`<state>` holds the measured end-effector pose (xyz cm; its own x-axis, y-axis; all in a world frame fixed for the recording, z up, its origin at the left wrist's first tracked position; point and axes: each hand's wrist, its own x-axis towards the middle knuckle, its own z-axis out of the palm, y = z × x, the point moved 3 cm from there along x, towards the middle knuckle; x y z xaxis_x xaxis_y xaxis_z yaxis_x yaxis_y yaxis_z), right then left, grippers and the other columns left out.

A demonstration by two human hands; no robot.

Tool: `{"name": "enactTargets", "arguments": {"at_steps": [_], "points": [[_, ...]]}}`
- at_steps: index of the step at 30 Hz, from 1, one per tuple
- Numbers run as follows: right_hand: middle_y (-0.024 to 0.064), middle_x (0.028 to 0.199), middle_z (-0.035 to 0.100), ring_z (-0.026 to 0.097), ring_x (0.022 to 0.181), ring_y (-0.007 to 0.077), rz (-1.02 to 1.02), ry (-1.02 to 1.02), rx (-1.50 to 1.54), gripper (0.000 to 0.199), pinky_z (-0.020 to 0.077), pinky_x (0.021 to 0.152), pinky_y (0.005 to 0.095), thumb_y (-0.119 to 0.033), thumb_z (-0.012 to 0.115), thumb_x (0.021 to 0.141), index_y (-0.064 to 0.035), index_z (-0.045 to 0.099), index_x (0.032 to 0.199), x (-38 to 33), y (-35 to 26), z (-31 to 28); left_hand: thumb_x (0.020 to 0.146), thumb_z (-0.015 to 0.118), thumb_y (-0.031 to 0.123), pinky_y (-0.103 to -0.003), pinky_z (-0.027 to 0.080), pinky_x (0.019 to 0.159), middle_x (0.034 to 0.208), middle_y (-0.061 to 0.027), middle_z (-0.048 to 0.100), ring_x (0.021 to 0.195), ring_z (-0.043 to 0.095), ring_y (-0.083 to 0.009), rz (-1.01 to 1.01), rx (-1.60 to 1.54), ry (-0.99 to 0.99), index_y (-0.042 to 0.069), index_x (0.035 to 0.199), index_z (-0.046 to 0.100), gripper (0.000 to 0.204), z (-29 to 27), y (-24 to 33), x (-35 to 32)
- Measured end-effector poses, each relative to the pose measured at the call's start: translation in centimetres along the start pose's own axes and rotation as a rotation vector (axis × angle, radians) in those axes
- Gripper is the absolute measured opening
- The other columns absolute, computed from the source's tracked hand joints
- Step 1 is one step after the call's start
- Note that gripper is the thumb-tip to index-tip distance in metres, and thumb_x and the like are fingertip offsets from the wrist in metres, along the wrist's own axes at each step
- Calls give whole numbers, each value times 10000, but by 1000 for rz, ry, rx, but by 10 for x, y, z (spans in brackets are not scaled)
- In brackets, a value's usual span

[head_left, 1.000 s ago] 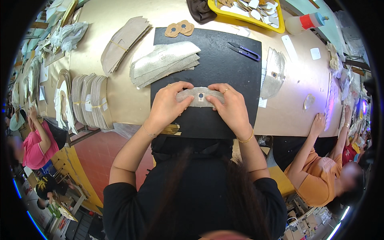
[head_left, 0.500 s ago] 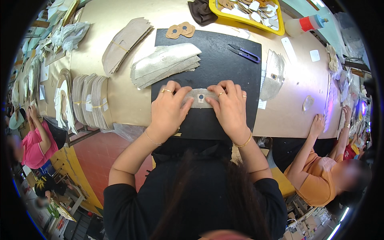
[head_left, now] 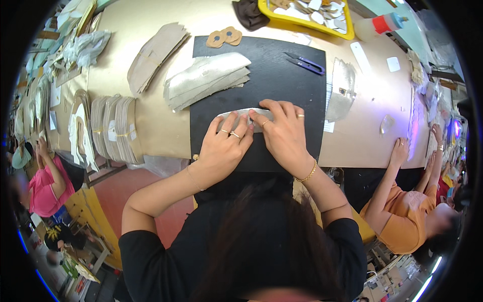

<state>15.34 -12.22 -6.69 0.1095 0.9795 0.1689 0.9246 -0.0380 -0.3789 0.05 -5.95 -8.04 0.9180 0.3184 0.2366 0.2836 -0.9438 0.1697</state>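
Observation:
A curved grey sheet piece lies on the black mat in front of me, largely covered by my fingers. My left hand rests over its left part, fingers spread and laid flat on it. Bent around its right part, my right hand has a fingertip pressing near the middle. The small keyhole-marked patch there is hidden under the fingers. Beyond the hands lies a fanned stack of similar grey pieces. Purple thread snips and brown keyhole cut-outs rest toward the mat's far edge.
A yellow tray of small cut pieces stands at the back, beside a red-banded bottle. More grey pieces lie right of the mat. Tied stacks stand at left. A co-worker in orange sits at right.
My left hand has shifted right and laid its fingers over the piece. The right hand's fingers have come in toward the middle, covering the keyhole patch that showed before.

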Motion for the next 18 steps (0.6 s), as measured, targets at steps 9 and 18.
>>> {"name": "enactTargets", "arguments": {"at_steps": [9, 18], "points": [[86, 976, 604, 585, 977, 277, 207, -83, 161, 260, 437, 889, 400, -163, 784, 819, -86, 704, 1054, 16, 7, 2, 897, 696, 111, -395, 422, 1000, 1176, -80, 698, 1141, 610, -274, -278, -655, -68, 79, 1092, 765, 210, -19, -54, 17], [42, 870, 622, 591, 718, 134, 371, 185, 551, 134, 499, 662, 276, -130, 788, 872, -34, 715, 930, -19, 72, -63, 894, 738, 255, -465, 421, 994, 1291, -194, 605, 1187, 554, -367, -633, -105, 100, 31, 1195, 716, 375, -33, -122, 29]]}}
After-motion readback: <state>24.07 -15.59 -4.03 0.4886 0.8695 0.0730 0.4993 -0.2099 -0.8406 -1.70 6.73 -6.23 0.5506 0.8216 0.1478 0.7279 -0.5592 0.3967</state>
